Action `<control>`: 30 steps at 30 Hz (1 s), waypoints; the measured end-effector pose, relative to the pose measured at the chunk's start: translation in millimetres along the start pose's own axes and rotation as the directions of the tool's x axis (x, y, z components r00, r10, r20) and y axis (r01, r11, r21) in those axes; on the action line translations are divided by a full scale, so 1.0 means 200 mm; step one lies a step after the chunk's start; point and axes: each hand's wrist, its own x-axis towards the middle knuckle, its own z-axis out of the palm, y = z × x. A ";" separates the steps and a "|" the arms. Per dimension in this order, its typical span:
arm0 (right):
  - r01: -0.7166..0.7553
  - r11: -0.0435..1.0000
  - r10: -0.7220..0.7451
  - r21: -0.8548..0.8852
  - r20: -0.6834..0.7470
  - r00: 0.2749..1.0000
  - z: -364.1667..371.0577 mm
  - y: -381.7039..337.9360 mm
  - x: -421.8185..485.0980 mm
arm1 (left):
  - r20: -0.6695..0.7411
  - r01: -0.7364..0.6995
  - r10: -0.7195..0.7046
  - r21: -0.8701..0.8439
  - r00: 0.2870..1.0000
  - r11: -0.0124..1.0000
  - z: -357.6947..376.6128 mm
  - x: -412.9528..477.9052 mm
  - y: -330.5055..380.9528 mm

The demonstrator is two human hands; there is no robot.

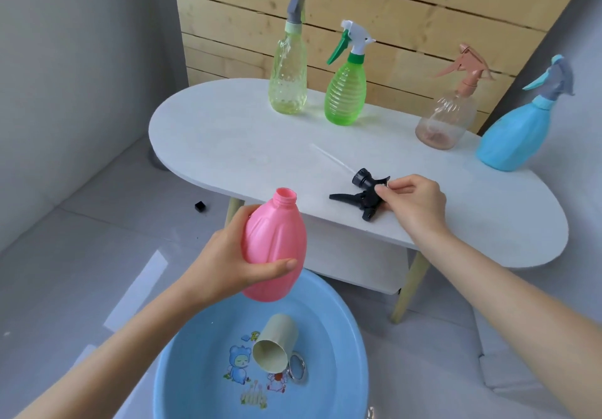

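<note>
An uncapped pink plastic spray bottle point(275, 249), tilted neck-up, is gripped in the left hand point(228, 262) above a blue plastic basin point(342, 337). The right hand point(412, 205) pinches a black trigger sprayer head point(365, 195) lying on the white oval desk point(228, 138).

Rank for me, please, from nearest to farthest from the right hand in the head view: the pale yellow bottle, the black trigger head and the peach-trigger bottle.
1. Black trigger head: pinched by the right hand, near the front edge of the table.
2. Peach-trigger bottle: behind the hand, back right.
3. Pale yellow bottle: far back left.
</note>
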 end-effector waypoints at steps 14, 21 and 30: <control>0.364 0.929 -0.319 -0.058 0.369 0.873 -0.09 -0.15 -0.57 | 0.040 0.051 -0.047 -0.125 0.998 0.991 0.06 -0.10 0.00; 0.323 0.935 -0.190 -0.144 0.566 0.802 -0.03 -0.02 -0.73 | 0.090 0.178 -0.157 -0.322 0.983 0.930 0.22 -0.13 0.03; 0.214 0.936 -0.015 -0.280 0.577 0.817 0.09 0.21 -0.70 | 0.307 0.334 -0.219 -0.400 0.926 0.853 0.32 -0.16 -0.16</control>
